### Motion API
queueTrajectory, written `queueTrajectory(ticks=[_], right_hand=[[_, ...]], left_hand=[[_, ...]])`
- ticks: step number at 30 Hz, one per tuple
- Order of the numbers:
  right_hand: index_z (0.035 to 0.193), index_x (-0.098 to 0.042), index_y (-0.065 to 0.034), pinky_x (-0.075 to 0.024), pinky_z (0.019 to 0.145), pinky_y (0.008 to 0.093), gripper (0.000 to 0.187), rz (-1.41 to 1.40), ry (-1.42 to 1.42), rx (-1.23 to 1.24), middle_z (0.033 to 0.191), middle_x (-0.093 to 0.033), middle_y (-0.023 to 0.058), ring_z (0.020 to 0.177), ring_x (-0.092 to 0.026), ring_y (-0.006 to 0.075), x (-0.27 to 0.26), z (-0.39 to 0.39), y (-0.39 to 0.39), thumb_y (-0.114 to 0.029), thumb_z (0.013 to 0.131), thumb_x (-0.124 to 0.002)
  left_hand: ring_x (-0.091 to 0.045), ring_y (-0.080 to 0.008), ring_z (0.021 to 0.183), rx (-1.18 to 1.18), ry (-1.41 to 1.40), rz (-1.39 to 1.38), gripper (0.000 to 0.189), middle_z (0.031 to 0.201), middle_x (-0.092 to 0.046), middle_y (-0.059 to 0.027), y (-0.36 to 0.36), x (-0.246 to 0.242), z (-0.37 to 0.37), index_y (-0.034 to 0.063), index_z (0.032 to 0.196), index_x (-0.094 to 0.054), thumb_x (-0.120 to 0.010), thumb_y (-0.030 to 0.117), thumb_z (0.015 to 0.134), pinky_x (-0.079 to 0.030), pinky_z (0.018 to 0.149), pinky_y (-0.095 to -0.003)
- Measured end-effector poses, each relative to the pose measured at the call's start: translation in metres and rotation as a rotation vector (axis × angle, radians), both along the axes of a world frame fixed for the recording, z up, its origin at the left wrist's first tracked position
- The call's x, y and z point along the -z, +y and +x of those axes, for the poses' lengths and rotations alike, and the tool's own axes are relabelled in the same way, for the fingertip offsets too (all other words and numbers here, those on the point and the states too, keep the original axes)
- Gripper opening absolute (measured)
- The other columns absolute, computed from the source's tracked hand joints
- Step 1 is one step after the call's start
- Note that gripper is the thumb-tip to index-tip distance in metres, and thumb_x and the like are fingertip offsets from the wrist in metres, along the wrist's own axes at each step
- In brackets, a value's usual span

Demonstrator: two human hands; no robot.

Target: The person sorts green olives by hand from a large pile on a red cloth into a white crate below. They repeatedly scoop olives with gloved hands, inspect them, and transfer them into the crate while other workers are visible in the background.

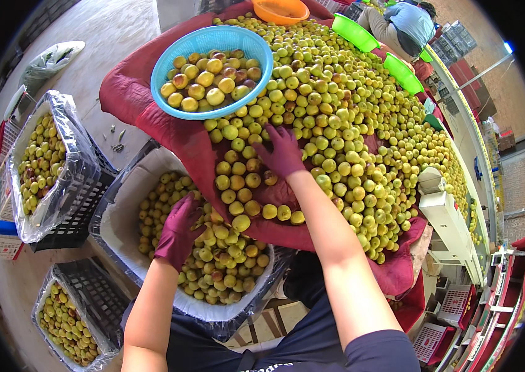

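Observation:
My left hand [179, 232], in a maroon glove, is over a lined crate [125, 186] of round yellow-green fruits [218, 260], perhaps jujubes. Its thumb and fingers are apart, with no fruit visibly held; whether it touches those beneath cannot be told. Farther forward, my right hand [283, 151], gloved alike, is spread at the edge of a large heap of the same fruits [351, 135]. Its fingertips reach loose fruits on the dark red cloth [279, 195]. A blue plastic basket [160, 100] stands beyond it, part filled with yellower, brown-blotched fruits [204, 79].
At left, two plastic-lined crates [74, 204] [90, 288] hold fruit. Green basins [355, 32] and an orange basin [283, 18] rim the heap's far side. A person [409, 28] bends at the far right. Nearer on the right stands a white machine part [448, 223].

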State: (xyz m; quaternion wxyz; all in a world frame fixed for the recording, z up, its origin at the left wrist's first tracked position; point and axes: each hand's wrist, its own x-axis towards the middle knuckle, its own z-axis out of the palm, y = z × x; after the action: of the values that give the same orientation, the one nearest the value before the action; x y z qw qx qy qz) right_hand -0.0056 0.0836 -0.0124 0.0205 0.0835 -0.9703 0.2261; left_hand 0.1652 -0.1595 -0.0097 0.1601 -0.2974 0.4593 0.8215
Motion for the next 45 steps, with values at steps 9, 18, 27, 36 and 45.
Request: queueTrajectory(ticks=[9, 18, 27, 36, 45], right_hand=[[0.129, -0.053, -0.0159, -0.0466, 0.085, 0.0533, 0.058, 0.063, 0.042, -0.264, 0.13, -0.054, 0.0122, 0.126, -0.046, 0.0326, 0.001, 0.07, -0.06, -0.048, 0.082, -0.062], [0.14, -0.042, -0.0138, -0.0263, 0.099, 0.0675, 0.068, 0.225, 0.145, -0.516, 0.146, -0.039, 0.015, 0.135, -0.035, 0.0329, -0.02, 0.166, -0.048, -0.051, 0.085, -0.057], [0.128, -0.05, 0.0041, -0.037, 0.105, 0.0434, 0.06, 0.327, 0.255, 0.401, 0.128, -0.053, 0.0247, 0.122, -0.049, 0.037, -0.034, 0.114, 0.247, -0.044, 0.092, -0.056], [0.116, -0.061, 0.0025, -0.0455, 0.094, 0.0445, 0.053, 0.139, 0.212, 0.264, 0.121, -0.056, 0.0274, 0.11, -0.055, 0.042, -0.012, 0.114, 0.209, -0.039, 0.083, -0.068], [0.137, -0.048, -0.0097, -0.0336, 0.103, 0.048, 0.07, 0.071, 0.162, 0.062, 0.137, -0.048, 0.0183, 0.12, -0.052, 0.0353, -0.003, 0.082, 0.081, -0.048, 0.082, -0.066]], left_hand=[[-0.036, -0.0275, 0.134, -0.022, 0.031, 0.037, 0.059, 0.147, -0.038, -0.0071, -0.017, -0.009, -0.002, 0.0173, 0.145, -0.037, -0.055, 0.04, 0.094, -0.035, 0.102, -0.0533], [-0.039, -0.0251, 0.129, 0.045, 0.026, 0.048, 0.063, 0.141, -0.043, -0.0037, 0.0, -0.007, -0.001, 0.017, 0.142, -0.04, -0.059, 0.046, 0.089, -0.036, 0.097, -0.0489], [-0.05, -0.0229, 0.121, 0.08, 0.071, 0.171, 0.051, 0.13, -0.052, -0.0076, -0.001, -0.012, -0.002, 0.0121, 0.138, -0.044, -0.055, 0.037, 0.095, -0.044, 0.096, -0.0458], [-0.056, -0.0215, 0.113, 0.134, 0.055, 0.154, 0.043, 0.128, -0.054, -0.007, 0.021, -0.019, 0.002, 0.0094, 0.134, -0.045, -0.052, 0.029, 0.097, -0.05, 0.091, -0.0421], [-0.052, -0.0216, 0.118, 0.21, 0.073, 0.235, 0.047, 0.135, -0.05, -0.0029, 0.02, -0.009, 0.004, 0.0147, 0.139, -0.042, -0.053, 0.03, 0.097, -0.049, 0.091, -0.0445]])
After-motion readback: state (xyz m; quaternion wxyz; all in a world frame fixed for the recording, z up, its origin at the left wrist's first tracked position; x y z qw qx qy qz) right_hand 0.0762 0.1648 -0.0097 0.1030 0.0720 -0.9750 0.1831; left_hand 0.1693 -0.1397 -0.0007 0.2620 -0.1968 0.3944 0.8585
